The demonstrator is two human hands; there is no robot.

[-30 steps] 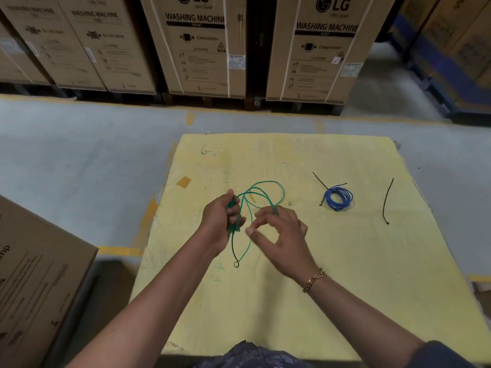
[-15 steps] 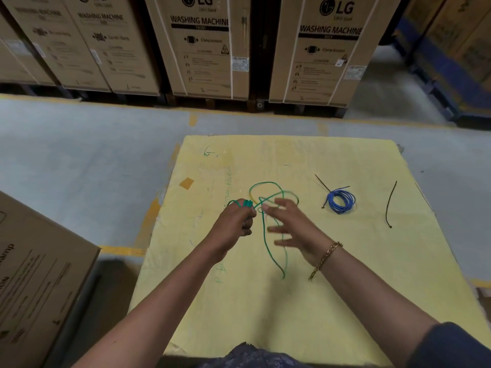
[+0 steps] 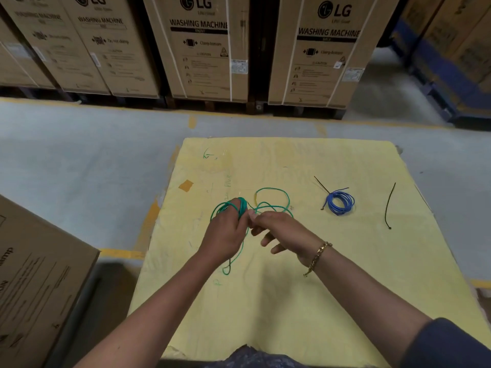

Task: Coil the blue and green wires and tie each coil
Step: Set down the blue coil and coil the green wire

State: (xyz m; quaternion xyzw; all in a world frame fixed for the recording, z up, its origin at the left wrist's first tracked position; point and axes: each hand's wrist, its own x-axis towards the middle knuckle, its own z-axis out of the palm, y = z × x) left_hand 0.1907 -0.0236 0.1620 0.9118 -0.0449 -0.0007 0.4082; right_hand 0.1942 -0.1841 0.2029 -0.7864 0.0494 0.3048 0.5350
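Coiling the green wire (image 3: 241, 206) is the step in hand. My left hand (image 3: 225, 235) grips the wound turns, looped round its fingers above the yellow tabletop (image 3: 265, 301). My right hand (image 3: 284, 229) pinches the free strand beside it, lower fingers loose. Next move, as I judge it: feed the slack loops beyond onto the coil. Farther right lie the blue coil (image 3: 341, 203), already tied, and a spare black cable tie (image 3: 388, 205).

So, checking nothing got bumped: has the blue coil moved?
No. The blue coil sits as before, same gap left of the loose black tie.
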